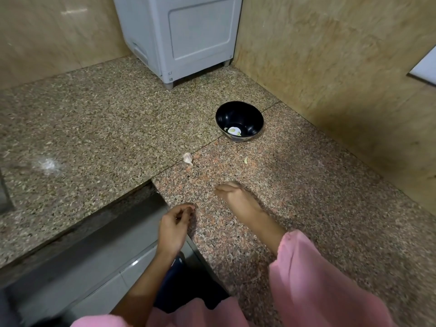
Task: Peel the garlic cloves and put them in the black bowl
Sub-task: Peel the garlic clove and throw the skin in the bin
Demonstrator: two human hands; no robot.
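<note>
Garlic, 1 white unpeeled clove (188, 158), lies near round black bowl (252, 118), within reach of outstretched, empty right hand (236, 197); whether curled left hand (174, 224) holds anything I cannot tell.

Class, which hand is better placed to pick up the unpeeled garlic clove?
Probably the right hand: it reaches forward over the counter toward the garlic clove; the left hand sits back, fingers curled.

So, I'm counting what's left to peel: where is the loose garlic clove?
The garlic clove lies on the granite counter mid-frame in the head view, left of and nearer than the black bowl, beyond the left hand and right hand, untouched.
</note>
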